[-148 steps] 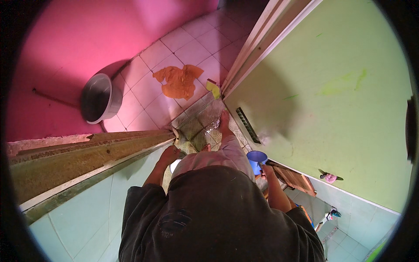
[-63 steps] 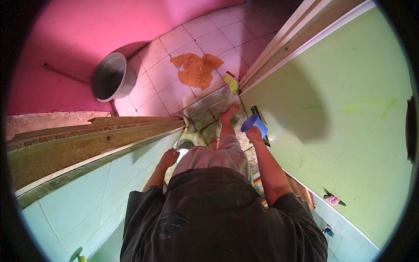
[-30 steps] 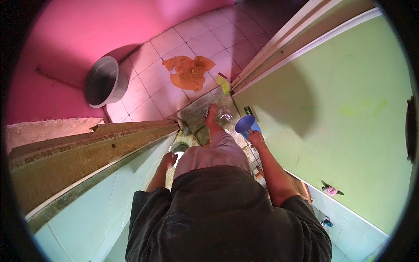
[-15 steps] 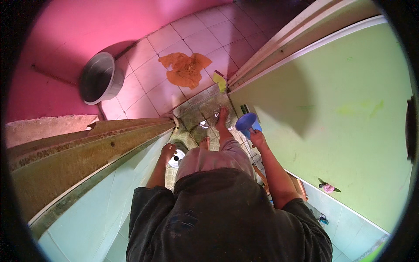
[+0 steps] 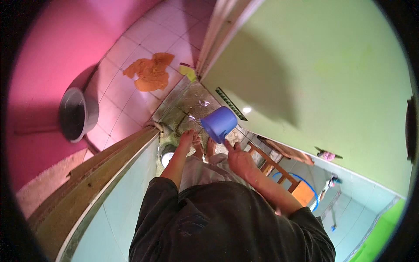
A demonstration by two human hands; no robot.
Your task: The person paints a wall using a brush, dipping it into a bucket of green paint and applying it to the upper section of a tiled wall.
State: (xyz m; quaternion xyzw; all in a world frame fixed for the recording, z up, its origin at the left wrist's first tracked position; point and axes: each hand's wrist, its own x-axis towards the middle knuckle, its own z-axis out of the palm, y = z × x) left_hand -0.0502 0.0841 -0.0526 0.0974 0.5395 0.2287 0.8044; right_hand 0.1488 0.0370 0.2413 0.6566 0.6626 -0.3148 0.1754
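My right hand (image 5: pixel 239 156) grips the handle of a blue water dipper (image 5: pixel 219 122). The dipper is tipped on its side in front of me, above the wet tiled floor (image 5: pixel 185 98). What it holds inside does not show. My left hand (image 5: pixel 188 138) hangs bare over my feet, fingers partly stretched and apart from the dipper. Beside the left forearm stands a round grey-and-white container (image 5: pixel 167 155), half hidden by the arm.
Beyond the threshold, an orange cloth (image 5: pixel 150 74) lies on pink-lit tiles, with a yellow cloth piece (image 5: pixel 188 72) by the door frame. A grey basin (image 5: pixel 89 114) leans at the pink wall. The green door (image 5: pixel 314 74) is to the right, a wooden rack (image 5: pixel 273 163) below it.
The dipper has swung left and tipped from mouth-up to its side, still in my right hand. My left hand has moved forward from beside the container. The view has turned.
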